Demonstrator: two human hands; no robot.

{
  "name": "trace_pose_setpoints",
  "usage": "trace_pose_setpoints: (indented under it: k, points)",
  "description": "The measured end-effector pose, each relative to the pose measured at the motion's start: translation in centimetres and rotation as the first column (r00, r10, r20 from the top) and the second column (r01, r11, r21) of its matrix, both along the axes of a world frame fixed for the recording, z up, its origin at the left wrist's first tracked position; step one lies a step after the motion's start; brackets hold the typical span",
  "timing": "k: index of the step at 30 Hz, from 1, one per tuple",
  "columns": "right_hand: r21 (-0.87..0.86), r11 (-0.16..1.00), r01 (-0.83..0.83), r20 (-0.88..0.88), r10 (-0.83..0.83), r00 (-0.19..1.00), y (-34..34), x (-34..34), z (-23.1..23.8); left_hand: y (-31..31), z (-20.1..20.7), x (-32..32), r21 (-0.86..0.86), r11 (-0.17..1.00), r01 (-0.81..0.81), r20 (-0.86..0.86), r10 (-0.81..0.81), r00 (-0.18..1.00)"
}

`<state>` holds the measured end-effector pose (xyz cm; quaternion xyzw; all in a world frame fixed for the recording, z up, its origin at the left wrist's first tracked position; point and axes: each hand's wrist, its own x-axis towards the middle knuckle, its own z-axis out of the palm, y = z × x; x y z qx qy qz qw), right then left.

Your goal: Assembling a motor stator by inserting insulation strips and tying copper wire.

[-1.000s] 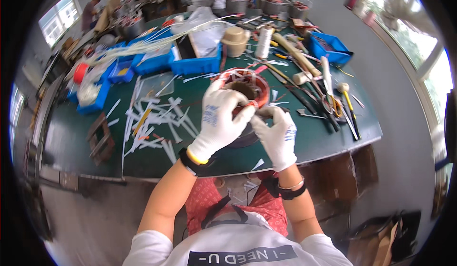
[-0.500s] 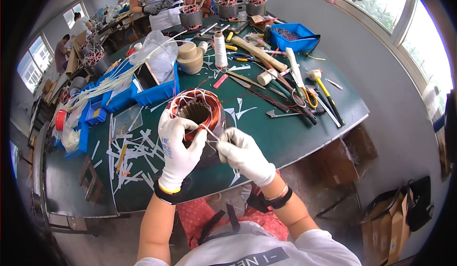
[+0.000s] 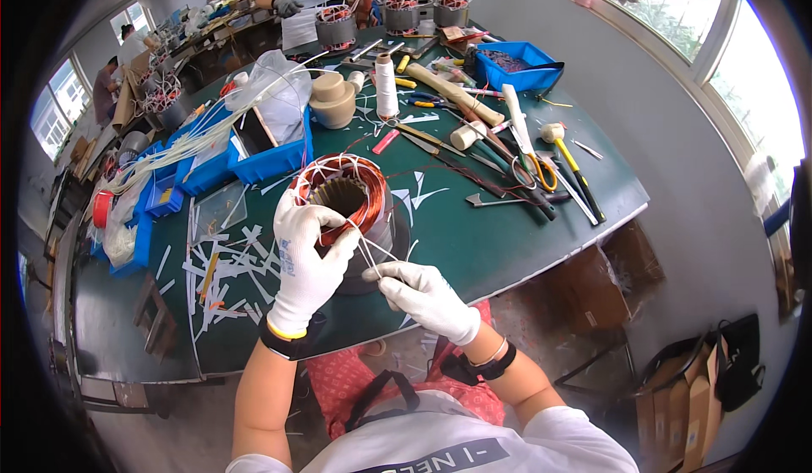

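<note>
A motor stator (image 3: pixel 379 224) with a ring of copper windings stands upright on the green table in front of me. White cord is laced around the copper winding (image 3: pixel 366 187). My left hand (image 3: pixel 306 257), in a white glove, grips the near left part of the winding, fingertips at the bore and thumb outside. My right hand (image 3: pixel 427 295), gloved too, is closed in a pinch on white cord (image 3: pixel 366 251). Strands of the cord run from the winding by my left fingertips down to my right fingers. The stator's lower left side is hidden behind my left hand.
White paper strips (image 3: pixel 245 272) litter the table at left, near blue bins (image 3: pixel 275 164). Beyond the stator are a thread cone (image 3: pixel 386 88), mallets (image 3: pixel 571 160), scissors (image 3: pixel 545 173) and a blue tray (image 3: pixel 518 67). A co-worker (image 3: pixel 300 3) stands by several more stators.
My right hand has moved down toward me, and a longer, spread length of cord shows between my hands. My left hand stays on the winding. The co-worker's hands have moved apart.
</note>
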<state>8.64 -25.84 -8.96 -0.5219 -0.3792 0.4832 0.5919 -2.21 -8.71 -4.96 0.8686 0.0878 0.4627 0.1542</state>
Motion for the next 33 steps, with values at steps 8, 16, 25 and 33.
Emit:
trace_pose_setpoints:
  k: [8, 16, 25, 33]
  points:
    - [0.353, 0.904, -0.242, -0.286, 0.351, 0.892, 4.7, 0.9, 5.2, 0.8, -1.2, 0.1, 0.080, 0.996, -0.048, -0.005, 0.048, 0.999]
    - [0.394, 0.917, 0.065, -0.014, -0.064, 0.998, 2.6, -0.5, -1.3, 1.5, 0.3, 0.4, 0.140, 0.978, 0.153, -0.004, -0.154, 0.988]
    - [0.556, 0.828, -0.067, 0.588, -0.334, 0.737, 4.9, -2.3, -2.0, 4.4, 0.1, -1.8, 0.090, 0.950, 0.298, -0.117, -0.287, 0.951]
    - [0.568, 0.822, -0.031, 0.781, -0.527, 0.336, 5.4, -2.5, -2.1, 1.3, 2.0, -0.1, 0.000, 0.991, 0.131, -0.342, -0.123, 0.931]
